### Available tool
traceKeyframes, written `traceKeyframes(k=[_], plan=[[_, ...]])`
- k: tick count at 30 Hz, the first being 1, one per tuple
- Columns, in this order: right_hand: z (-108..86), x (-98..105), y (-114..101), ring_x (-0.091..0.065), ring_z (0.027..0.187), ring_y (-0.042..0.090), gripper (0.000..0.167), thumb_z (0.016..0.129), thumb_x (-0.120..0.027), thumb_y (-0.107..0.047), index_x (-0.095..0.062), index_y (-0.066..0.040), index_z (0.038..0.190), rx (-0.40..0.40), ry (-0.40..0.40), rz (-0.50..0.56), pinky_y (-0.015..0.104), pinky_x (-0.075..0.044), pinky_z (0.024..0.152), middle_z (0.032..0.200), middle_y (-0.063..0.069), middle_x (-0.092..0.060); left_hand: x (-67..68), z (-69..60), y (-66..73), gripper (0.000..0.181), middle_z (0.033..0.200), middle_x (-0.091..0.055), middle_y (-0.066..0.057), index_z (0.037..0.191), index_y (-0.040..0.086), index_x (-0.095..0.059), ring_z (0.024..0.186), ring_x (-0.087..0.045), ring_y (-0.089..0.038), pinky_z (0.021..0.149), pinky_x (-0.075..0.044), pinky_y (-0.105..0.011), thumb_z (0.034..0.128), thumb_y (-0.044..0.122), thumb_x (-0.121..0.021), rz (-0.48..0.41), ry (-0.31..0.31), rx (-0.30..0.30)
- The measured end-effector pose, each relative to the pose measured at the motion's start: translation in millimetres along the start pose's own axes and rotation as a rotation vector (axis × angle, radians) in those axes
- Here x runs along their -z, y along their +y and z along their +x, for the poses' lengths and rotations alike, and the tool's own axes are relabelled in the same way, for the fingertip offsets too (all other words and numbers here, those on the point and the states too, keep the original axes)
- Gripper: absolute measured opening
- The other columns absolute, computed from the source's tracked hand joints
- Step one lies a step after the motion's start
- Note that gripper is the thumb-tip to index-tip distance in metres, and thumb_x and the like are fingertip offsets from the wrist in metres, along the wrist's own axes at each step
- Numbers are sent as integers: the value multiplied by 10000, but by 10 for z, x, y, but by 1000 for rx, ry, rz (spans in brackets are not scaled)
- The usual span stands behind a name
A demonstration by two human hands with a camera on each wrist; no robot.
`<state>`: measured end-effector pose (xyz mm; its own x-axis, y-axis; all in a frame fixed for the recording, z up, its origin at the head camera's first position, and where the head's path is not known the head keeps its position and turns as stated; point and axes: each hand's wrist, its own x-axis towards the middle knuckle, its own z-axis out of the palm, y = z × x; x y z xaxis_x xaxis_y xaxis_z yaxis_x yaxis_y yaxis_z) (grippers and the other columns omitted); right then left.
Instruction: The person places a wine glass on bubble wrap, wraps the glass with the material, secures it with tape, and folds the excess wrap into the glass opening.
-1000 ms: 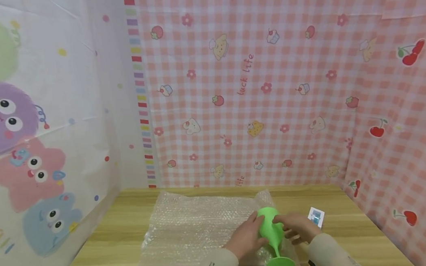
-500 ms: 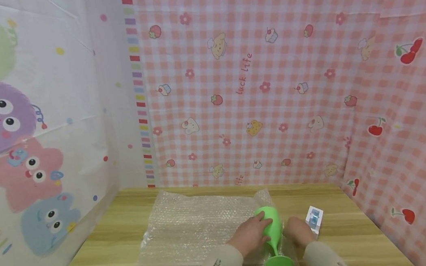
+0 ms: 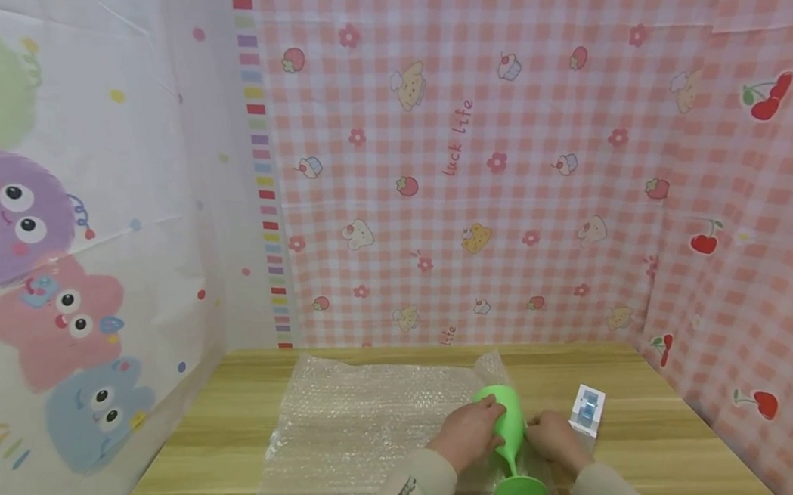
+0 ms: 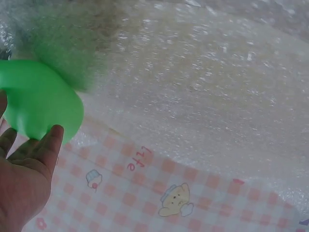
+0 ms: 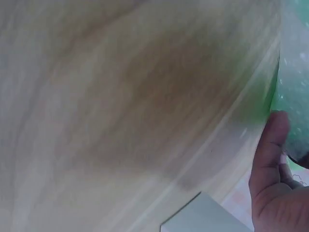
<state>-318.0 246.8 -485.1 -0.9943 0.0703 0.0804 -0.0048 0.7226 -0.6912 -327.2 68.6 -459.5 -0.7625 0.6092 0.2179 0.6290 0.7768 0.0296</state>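
Compared with a second ago, when its fingers were spreading beside the green goblet (image 3: 512, 422), the right hand (image 3: 554, 438) is now sitting slightly lower, thumb and finger pinching the right edge of the bubble wrap (image 3: 359, 424). This seems to be putting both hands to work: one is steadying the goblet while the other is managing the sheet.

The goblet is lying lengthwise over the wrap, bowl pointing toward twelve o'clock and foot toward six. The left hand (image 3: 465, 432) is holding its grip spread, fingertips resting on the bowl, so the goblet is lying at about three o'clock from that palm. From the right hand's pinching grip, the goblet is lying just beside, at nine o'clock; the right wrist view is showing green through the clear sheet. A white box (image 3: 588, 408) is resting at two o'clock from the right hand on the wooden worktop (image 3: 646, 429), while most of the wrap is stretching toward nine o'clock
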Motion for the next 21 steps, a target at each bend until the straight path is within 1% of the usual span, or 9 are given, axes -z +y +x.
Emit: traceKeyframes(k=[3,4,7,9,11,12,14,19,21], plan=[[-23,0,-3,-499,599,186,120,795,-580,-48,-673,14,749,-9,14,40,292,-431,520,653,47,-548,2,-13,0,522,1414,-540,-18,1355,229,-584,1149,-610,-157,936,-510,-264,877,375,-735,6,-17,17],[-24,-2,-2,-497,582,179,133,800,-568,-53,-663,18,740,-31,17,68,283,-429,508,642,47,-544,1,-14,-3,524,1419,-535,-17,1366,239,-579,1162,-604,-159,948,-504,-268,882,371,-730,4,-25,24],[-20,-13,-1,-511,554,157,166,829,-555,-75,-646,23,732,-104,27,187,263,-449,494,655,47,-562,0,-14,-17,515,1432,-523,-6,1362,238,-586,1182,-590,-155,972,-490,-273,881,352,-731,-15,-34,41],[-21,-23,2,-539,550,154,187,839,-534,-50,-649,74,757,-146,30,279,260,-477,500,666,59,-589,-1,-18,-27,505,1440,-516,-1,1347,219,-595,1182,-589,-146,979,-485,-265,877,333,-740,-28,-35,44],[-25,-33,1,-608,603,170,198,857,-557,-24,-667,140,869,-166,20,364,275,-529,544,740,96,-653,-1,-24,-38,506,1446,-512,-9,1331,192,-597,1158,-602,-149,969,-489,-261,868,328,-751,-49,-34,47],[-26,-38,-1,-637,638,181,206,867,-571,-13,-678,149,937,-160,17,385,283,-548,572,783,116,-677,0,-27,-45,503,1446,-512,-16,1322,176,-595,1142,-610,-151,965,-492,-258,869,329,-753,-58,-35,48],[-19,-48,-6,-670,687,199,229,871,-595,18,-672,156,1037,-152,13,416,301,-571,614,840,159,-706,3,-33,-65,500,1420,-534,-22,1296,156,-594,1099,-627,-152,946,-501,-255,860,332,-765,-84,-33,58],[15,-70,-41,-646,760,170,220,870,-689,-35,-691,122,1025,-91,27,358,296,-546,666,895,156,-715,2,-58,-151,505,1350,-585,-27,1278,128,-589,1088,-627,-158,955,-496,-266,847,307,-783,-168,-12,93],[25,-82,-61,-645,787,179,240,876,-699,-50,-684,120,1044,-76,19,377,315,-551,692,915,146,-713,-9,-74,-190,523,1340,-592,-39,1295,115,-581,1111,-618,-166,972,-487,-275,844,284,-786,-200,0,105]])
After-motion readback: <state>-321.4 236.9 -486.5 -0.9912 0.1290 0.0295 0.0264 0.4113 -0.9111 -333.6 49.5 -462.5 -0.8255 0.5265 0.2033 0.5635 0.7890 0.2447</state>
